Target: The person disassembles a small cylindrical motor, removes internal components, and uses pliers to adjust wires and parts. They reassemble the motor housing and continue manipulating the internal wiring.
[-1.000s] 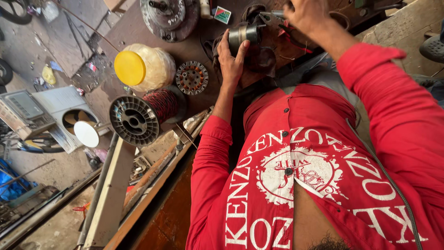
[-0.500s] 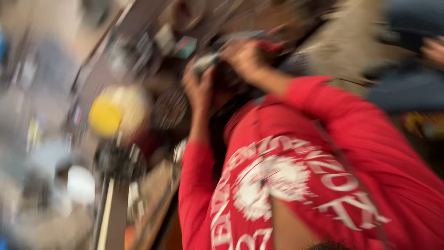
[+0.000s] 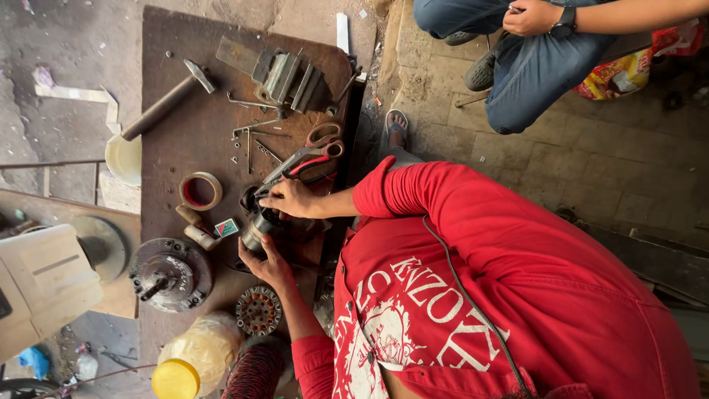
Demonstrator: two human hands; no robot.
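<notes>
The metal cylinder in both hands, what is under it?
The metal cylinder sits over the dark wooden board, gripped by the left hand and right hand. Whether it touches the board is hidden by the hands.

You are working over a dark brown workbench board (image 3: 192, 140), and lying on it are a hammer (image 3: 166, 103), a metal vise block (image 3: 284, 74), a roll of tape (image 3: 200, 191) and red-handled pliers (image 3: 303, 164). Scattered bolts and nails (image 3: 251, 140) are sitting between the hammer and the pliers. Nearer you, a round motor end cover (image 3: 171, 273) and a copper-wound stator (image 3: 258, 311) are resting on the board, just beside each other.
</notes>
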